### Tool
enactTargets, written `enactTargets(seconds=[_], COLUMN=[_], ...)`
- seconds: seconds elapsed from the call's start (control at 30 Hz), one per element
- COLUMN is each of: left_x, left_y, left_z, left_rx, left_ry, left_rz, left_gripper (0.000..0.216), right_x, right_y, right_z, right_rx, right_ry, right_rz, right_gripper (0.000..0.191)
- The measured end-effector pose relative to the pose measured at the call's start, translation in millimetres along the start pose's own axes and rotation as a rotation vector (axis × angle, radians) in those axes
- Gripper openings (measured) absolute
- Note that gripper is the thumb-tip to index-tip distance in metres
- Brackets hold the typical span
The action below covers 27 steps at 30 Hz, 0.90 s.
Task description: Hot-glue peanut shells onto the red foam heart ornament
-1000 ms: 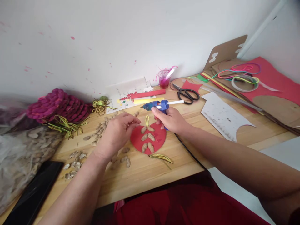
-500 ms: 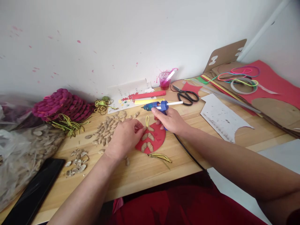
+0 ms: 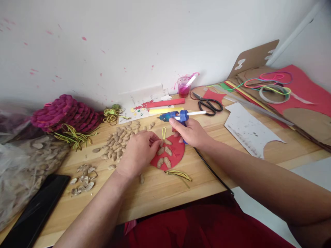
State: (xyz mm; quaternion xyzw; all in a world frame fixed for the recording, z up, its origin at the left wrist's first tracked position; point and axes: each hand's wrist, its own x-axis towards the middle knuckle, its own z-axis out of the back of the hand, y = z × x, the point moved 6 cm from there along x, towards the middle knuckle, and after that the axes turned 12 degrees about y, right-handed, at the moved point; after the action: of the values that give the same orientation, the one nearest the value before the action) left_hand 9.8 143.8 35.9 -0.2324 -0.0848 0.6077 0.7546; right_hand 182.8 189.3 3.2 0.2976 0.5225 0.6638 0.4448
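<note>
My right hand is closed round a blue hot glue gun, its nozzle facing left and a white glue stick poking out behind. Below it lies a red paper disc with a yellow cord loop at the top and a yellow tassel at the bottom. Peanuts sit on the disc in slanted pairs. At the disc's upper left, my left hand has its fingertips pinched on a peanut, mostly hidden by the fingers.
Loose peanuts are heaped left of my left hand, with broken shells nearer me. A black phone and a plastic bag of peanuts lie at left. Behind are scissors and a cup of pink liquid. The gun's cord crosses the table edge.
The view has shifted slightly. Both hands keep nearly the same places, the left still pinching at the disc's upper left and the right still holding the glue gun.
</note>
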Motion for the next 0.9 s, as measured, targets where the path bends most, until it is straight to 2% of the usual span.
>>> enactTargets(seconds=[0.17, 0.3, 0.5, 0.9], left_x=[0, -3, -3, -1], left_y=[7, 11, 6, 7], left_z=[7, 11, 1, -3], left_rx=[-0.023, -0.074, -0.145, -0.122], left_ry=[0.011, 0.023, 0.057, 0.047], left_rz=[0.036, 0.064, 0.039, 0.005], left_gripper=[0.024, 0.020, 0.010, 0.010], right_x=[-1, 0, 0, 0], right_y=[-2, -3, -2, -3], right_z=[0, 0, 0, 0], right_rx=[0.045, 0.049, 0.048, 0.056], right_ry=[-0.008, -0.018, -0.018, -0.026], right_rz=[-0.052, -0.062, -0.059, -0.075], right_gripper=[0.047, 0.048, 0.047, 0.047])
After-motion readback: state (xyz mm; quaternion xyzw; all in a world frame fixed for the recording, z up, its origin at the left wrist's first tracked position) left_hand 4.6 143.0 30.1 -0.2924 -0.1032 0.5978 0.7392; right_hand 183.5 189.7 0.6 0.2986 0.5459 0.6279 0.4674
